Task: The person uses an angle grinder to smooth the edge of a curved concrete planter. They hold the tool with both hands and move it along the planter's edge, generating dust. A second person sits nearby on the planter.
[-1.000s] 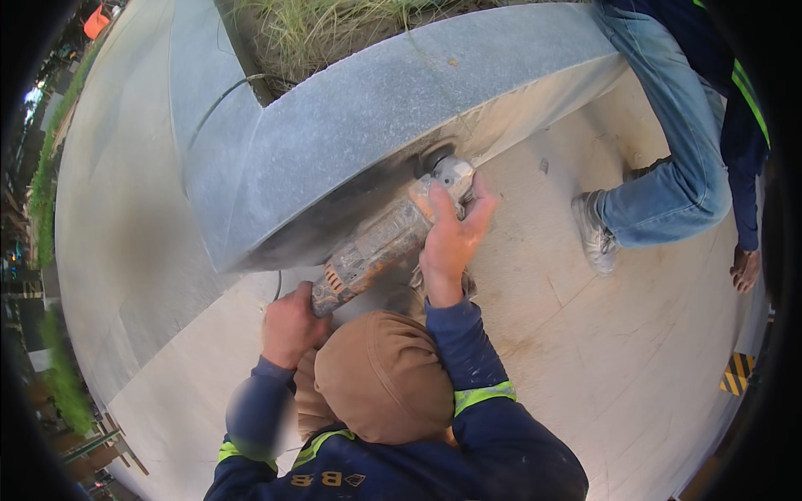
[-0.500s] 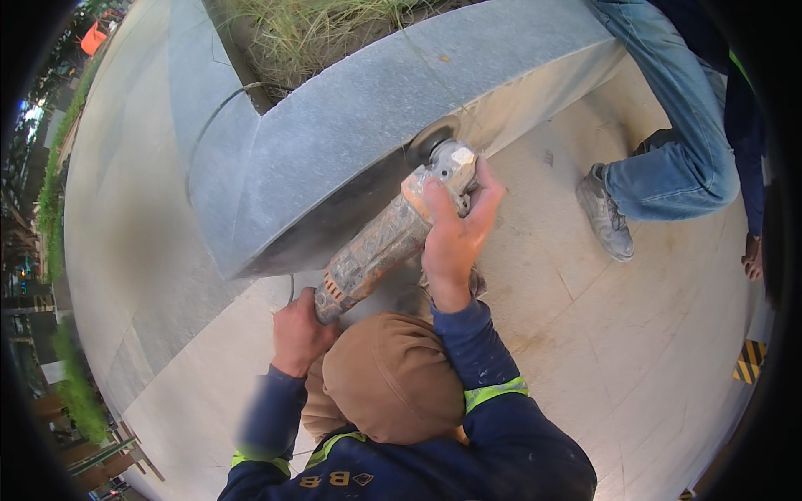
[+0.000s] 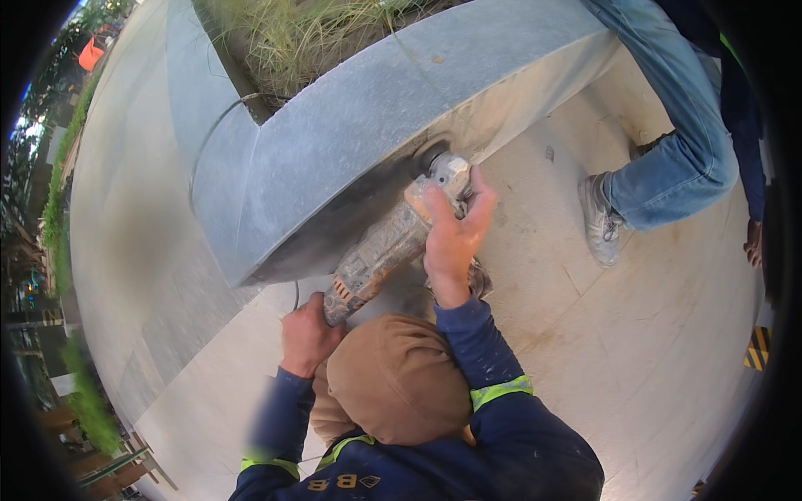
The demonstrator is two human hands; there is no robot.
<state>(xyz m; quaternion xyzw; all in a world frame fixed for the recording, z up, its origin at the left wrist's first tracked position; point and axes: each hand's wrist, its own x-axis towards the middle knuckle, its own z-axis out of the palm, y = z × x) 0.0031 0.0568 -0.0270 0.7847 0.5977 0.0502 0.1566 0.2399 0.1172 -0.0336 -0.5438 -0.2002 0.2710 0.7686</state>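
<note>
A worn, dusty angle grinder [image 3: 380, 255] with orange patches slants up and to the right between my hands. My left hand [image 3: 311, 336] is closed round its rear end. My right hand [image 3: 456, 238] grips it near the head, thumb on top and fingers at the far side. The grinder's disc [image 3: 431, 152] is at the side face of a grey stone ledge [image 3: 334, 142], just below its upper edge; whether it touches cannot be made out. A dark, smeared area [image 3: 334, 227] covers the side face left of the disc. A thin cord [image 3: 296, 292] shows by the grinder's rear.
Grass [image 3: 309, 37] grows in a bed behind the ledge. At the right is another person's bent leg in jeans [image 3: 677, 188] and grey shoe [image 3: 600, 221], near the grinder. Brown cloth [image 3: 399, 380] bulges below my hands. Pale paving [image 3: 543, 367] spreads around.
The view has shifted slightly, so the ledge corner sits a little lower. The grinder's head appears slightly lower, still at the side face. Both hands keep their grip.
</note>
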